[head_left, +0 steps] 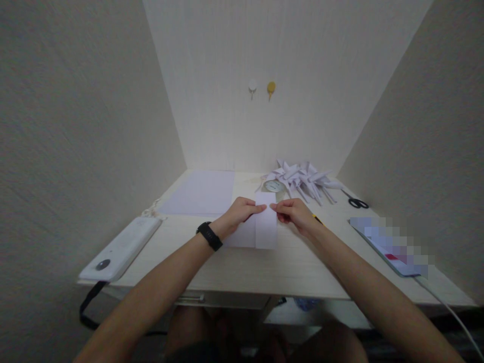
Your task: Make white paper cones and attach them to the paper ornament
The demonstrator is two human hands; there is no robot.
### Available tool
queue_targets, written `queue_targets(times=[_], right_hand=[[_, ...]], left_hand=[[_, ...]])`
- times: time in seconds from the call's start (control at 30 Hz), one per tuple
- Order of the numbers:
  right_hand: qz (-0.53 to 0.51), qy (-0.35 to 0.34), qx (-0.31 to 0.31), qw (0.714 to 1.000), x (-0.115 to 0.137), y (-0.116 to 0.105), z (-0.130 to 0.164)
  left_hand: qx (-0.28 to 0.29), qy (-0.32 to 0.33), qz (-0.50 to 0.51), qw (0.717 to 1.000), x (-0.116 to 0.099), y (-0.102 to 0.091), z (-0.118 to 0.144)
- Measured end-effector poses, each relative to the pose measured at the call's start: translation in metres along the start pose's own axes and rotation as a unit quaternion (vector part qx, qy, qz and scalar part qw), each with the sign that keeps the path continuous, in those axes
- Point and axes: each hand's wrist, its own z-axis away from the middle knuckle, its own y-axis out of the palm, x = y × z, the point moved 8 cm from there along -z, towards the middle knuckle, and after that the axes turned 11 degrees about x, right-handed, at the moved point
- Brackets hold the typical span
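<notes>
A white sheet of paper (266,229) is held just above the desk, with a strip along its right side folded over. My left hand (244,210), wearing a black watch on the wrist, grips it with the thumb on top at the fold's left edge. My right hand (294,212) pinches the strip's right edge between thumb and fingers. Just beyond the paper sits a round, clear-lidded object with a label (274,186). Behind it lies a heap of folded white paper pieces (302,177). A yellow and black tool (316,218) is partly hidden by my right wrist.
A stack of white paper (200,191) lies at the back left. A white box-like device (123,247) with a strap stands at the left edge. Black scissors (357,202) and a tablet-like device (385,247) with a cable lie right. Walls enclose three sides; two hooks (271,88) hang behind.
</notes>
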Motion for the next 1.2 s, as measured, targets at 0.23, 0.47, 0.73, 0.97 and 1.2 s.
queue_targets(times=[0.23, 0.47, 0.73, 0.97, 1.2], right_hand=[[-0.003, 0.007, 0.010, 1.000, -0.001, 0.004, 0.001], [-0.007, 0.008, 0.005, 1.000, -0.003, 0.007, 0.001], [-0.012, 0.013, 0.033, 0.999, 0.003, 0.016, 0.005], [-0.063, 0.019, 0.047, 0.997, -0.006, 0.019, 0.002], [-0.089, 0.033, 0.057, 0.994, -0.016, 0.024, 0.000]], left_hand=[[-0.002, -0.001, 0.014, 1.000, 0.003, 0.000, -0.002], [-0.015, 0.009, 0.028, 0.999, 0.002, -0.002, -0.001], [-0.037, 0.017, 0.066, 0.997, 0.002, -0.007, -0.001], [-0.040, 0.015, 0.103, 0.994, 0.008, -0.012, -0.006], [-0.064, 0.013, 0.100, 0.993, 0.015, -0.023, -0.009]])
